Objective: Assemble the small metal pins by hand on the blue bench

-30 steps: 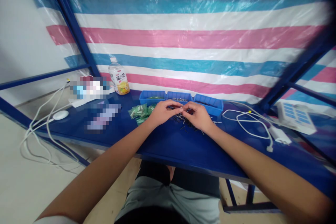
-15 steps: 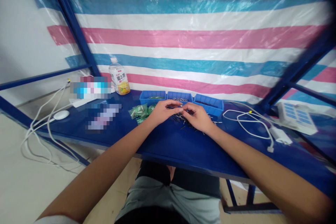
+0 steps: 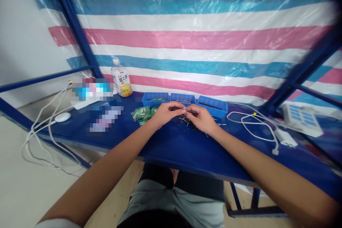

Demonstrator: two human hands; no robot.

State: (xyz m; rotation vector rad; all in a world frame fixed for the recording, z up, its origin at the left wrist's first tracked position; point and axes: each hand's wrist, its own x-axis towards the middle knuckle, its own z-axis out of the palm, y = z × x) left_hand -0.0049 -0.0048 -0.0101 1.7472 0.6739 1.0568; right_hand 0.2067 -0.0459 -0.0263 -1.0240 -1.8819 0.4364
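My left hand (image 3: pixel 169 113) and my right hand (image 3: pixel 200 117) meet fingertip to fingertip above the blue table (image 3: pixel 171 149). Both are closed in a pinch around something tiny and shiny between them, too small to name. Beneath and behind the hands lies a loose pile of thin dark and silvery pieces (image 3: pixel 191 126), partly covered by my right hand. Small green plastic bags (image 3: pixel 141 114) with pale pieces inside lie just left of my left hand. Behind are three blue bins: a left bin (image 3: pixel 149 99), a middle bin (image 3: pixel 183 97) with metal pieces, and a right bin (image 3: pixel 213 108) holding dark pieces.
A drink bottle (image 3: pixel 122 80) stands at the back left, near blurred-out items. White cables (image 3: pixel 50 124) hang over the left end. On the right lie a white cable with an adapter (image 3: pixel 285 138) and a white power strip (image 3: pixel 303 119). Blue frame posts flank the table.
My fingertips have shifted very slightly around the tiny thing between them. Everything else stays in place.
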